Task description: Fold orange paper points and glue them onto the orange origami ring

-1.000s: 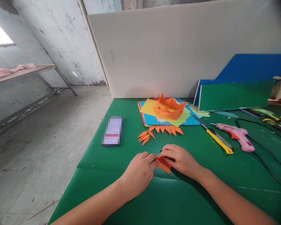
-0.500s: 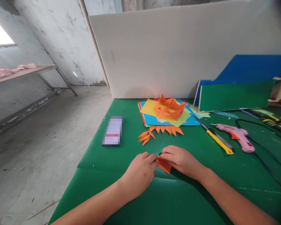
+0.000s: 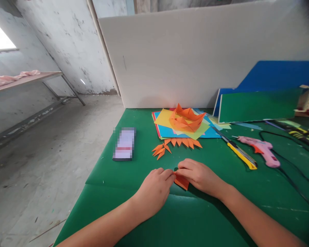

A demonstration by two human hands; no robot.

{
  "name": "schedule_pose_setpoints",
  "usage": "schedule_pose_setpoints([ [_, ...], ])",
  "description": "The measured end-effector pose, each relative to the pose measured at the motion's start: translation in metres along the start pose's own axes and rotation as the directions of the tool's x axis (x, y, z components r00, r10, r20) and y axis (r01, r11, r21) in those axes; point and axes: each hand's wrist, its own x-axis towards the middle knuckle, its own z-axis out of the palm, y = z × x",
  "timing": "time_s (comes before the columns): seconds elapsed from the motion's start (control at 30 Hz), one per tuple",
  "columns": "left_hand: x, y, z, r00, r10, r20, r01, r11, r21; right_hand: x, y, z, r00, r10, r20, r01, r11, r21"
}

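A small piece of folded orange paper [image 3: 181, 183] sits low on the near part of the desk [image 3: 105, 206], between the 2 hands. Its visible part is a flat, matte, roughly 4-sided flap with straight edges, slanting down toward the right; the rest is hidden by fingers. The left hand [image 3: 157, 188] pinches its upper left end, fingers curled and bunched. The right hand [image 3: 199, 173] pinches along its upper edge, its fingertips nearly meeting those of the left.

Smooth green sheeting, slightly glossy and creased, covers the desk. Beyond the hands lie a fan-shaped cluster of orange paper points [image 3: 158, 150] and, just beside it, a row of pointed orange paper pieces [image 3: 182, 141] with sharp tips facing the hands. Behind these, a hollow orange origami ring [image 3: 189, 127] with crisp, upright peaks rests on a stack of coloured paper [image 3: 167, 132]. To the right are a yellow-handled utility knife [image 3: 240, 156] and a pink plastic glue gun [image 3: 265, 149] with a red trigger.
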Motion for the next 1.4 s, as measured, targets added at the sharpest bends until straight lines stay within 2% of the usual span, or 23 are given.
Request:
schedule_pose_setpoints([
  [0.27, 0.0, 0.001, 0.008, 1.0, 0.007, -0.013, -0.006, 0.995, 0.103, -0.002, 0.001, -0.003, 1.0, -0.002, 0.011, 0.001, 0.998, 0.057],
  [0.53, -0.001, 0.001, 0.009, 1.0, 0.003, 0.006, -0.003, 0.994, 0.107, -0.002, 0.005, 0.0, 0.999, -0.018, 0.042, 0.017, 1.0, 0.003],
  [0.73, 0.0, 0.003, 0.003, 0.999, -0.03, 0.031, 0.027, 0.995, 0.093, -0.006, 0.012, -0.006, 1.0, -0.005, -0.017, 0.005, 1.0, 0.023],
  [0.9, 0.0, 0.001, 0.005, 1.0, 0.01, 0.02, -0.012, 0.996, 0.088, -0.008, 0.014, -0.004, 0.999, 0.014, -0.05, -0.011, 0.998, 0.06],
  [1.07, 0.0, 0.0, 0.007, 1.0, 0.005, 0.006, -0.005, 0.997, 0.073, -0.006, 0.008, 0.002, 0.983, 0.108, -0.151, -0.085, 0.985, 0.151],
  [1.2, 0.0, 0.001, 0.008, 1.0, 0.004, 0.01, -0.004, 0.998, 0.066, 0.0, -0.004, 0.001, 0.979, 0.174, -0.109, -0.153, 0.971, 0.182],
  [1.4, 0.0, 0.003, 0.005, 1.0, 0.001, 0.015, -0.002, 0.999, 0.054, 0.008, -0.013, 0.003, 0.942, 0.327, -0.072, -0.299, 0.918, 0.26],
])
